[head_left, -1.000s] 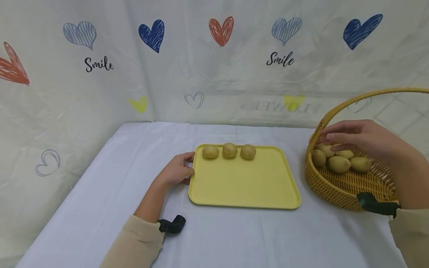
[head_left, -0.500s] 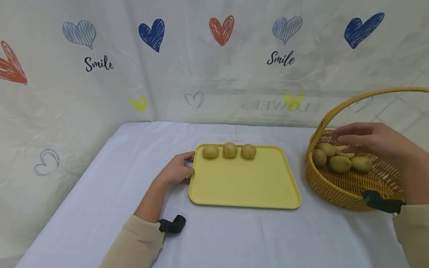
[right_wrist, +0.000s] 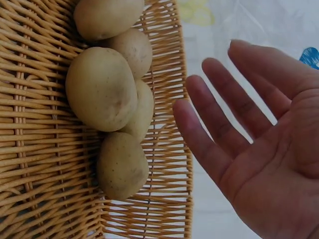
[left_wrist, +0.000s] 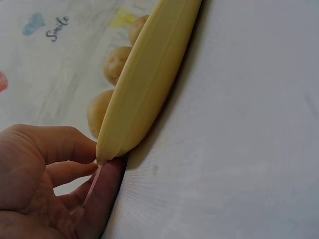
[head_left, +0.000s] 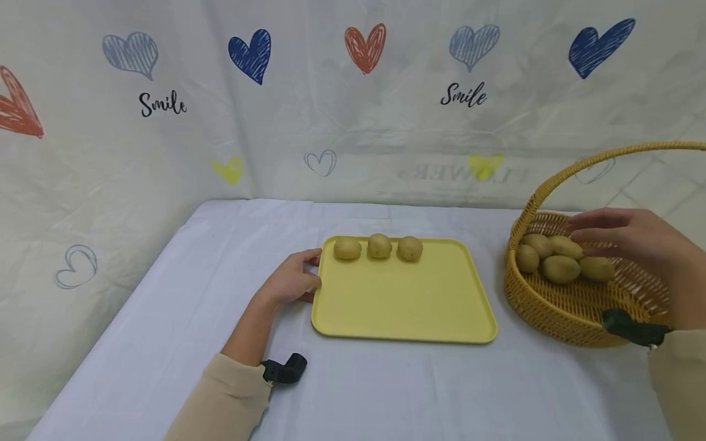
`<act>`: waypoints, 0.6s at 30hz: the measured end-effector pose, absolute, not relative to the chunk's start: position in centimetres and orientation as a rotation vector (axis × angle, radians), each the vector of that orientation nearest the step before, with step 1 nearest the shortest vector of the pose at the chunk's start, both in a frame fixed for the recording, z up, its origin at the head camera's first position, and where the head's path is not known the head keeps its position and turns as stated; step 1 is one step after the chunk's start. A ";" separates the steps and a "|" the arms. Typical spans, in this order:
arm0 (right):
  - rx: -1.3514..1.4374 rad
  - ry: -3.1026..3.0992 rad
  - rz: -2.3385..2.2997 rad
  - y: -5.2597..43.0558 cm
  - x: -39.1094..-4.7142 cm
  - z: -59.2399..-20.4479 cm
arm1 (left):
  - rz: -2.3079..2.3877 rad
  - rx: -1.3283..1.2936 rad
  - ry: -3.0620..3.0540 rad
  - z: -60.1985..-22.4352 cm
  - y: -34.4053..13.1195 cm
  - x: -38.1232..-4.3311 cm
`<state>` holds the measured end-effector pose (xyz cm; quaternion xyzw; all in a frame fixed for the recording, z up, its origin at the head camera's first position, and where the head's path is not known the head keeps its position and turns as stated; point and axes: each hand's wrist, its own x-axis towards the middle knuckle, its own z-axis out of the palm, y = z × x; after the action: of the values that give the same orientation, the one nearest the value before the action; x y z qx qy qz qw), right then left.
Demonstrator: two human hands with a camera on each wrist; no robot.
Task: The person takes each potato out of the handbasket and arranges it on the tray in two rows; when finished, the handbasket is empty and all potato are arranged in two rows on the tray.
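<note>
A yellow tray [head_left: 405, 294] lies on the table with three potatoes, the middle one [head_left: 379, 245] among them, in a row along its far edge. At its left side my left hand [head_left: 289, 278] pinches the rim; the left wrist view shows fingers on both sides of the tray's edge [left_wrist: 144, 94]. Over the wicker basket [head_left: 529, 306] on the right hovers my right hand [head_left: 631, 236], its fingers spread and holding nothing. Several potatoes, one [head_left: 561, 269] at the front, lie piled inside the basket. In the right wrist view, a large potato [right_wrist: 102, 89] sits near the basket's wall, apart from the fingers.
The basket's tall arched handle [head_left: 607, 153] rises over its far side. A white cloth [head_left: 375, 392] covers the table. Behind it hangs a pale sheet [head_left: 309, 110] printed with hearts and lettering.
My right hand has drifted right and slightly down over the basket, uncovering more of the potatoes. The left hand keeps its hold on the tray, and the potatoes have not moved.
</note>
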<state>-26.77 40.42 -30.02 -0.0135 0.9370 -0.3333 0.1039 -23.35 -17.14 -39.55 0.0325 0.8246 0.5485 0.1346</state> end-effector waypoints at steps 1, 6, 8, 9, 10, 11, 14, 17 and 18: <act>-0.037 2.769 -0.972 40.7 -26.8 -30.1 | 1.589 0.095 2.388 -39.5 -17.1 -23.3; -0.031 2.846 -0.849 41.3 -26.4 -30.4 | 1.589 0.081 2.386 -39.5 -17.1 -23.3; -0.022 2.871 -0.806 41.5 -26.2 -30.5 | 1.586 0.078 2.387 -39.5 -17.1 -23.3; -0.022 2.878 -0.798 41.6 -26.1 -30.6 | 1.584 0.076 2.388 -39.5 -17.1 -23.4; -0.016 2.879 -0.797 41.7 -26.0 -30.7 | 1.582 0.074 2.390 -39.6 -17.1 -23.4; -0.009 2.882 -0.796 41.9 -25.9 -30.7 | 1.580 0.073 2.391 -39.6 -17.1 -23.4; 0.027 2.883 -0.795 42.3 -25.7 -31.1 | 1.576 0.072 2.396 -39.6 -17.2 -23.5; 0.061 2.913 -0.772 42.7 -25.6 -31.4 | 1.577 0.070 2.398 -39.6 -17.1 -23.4; 0.074 2.926 -0.768 42.8 -25.6 -31.6 | 1.577 0.070 2.398 -39.5 -17.1 -23.4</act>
<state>-25.63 42.82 -31.58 0.0244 0.9653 -0.2535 0.0578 -23.42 -17.14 -39.54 0.0240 0.8277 0.5442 0.1348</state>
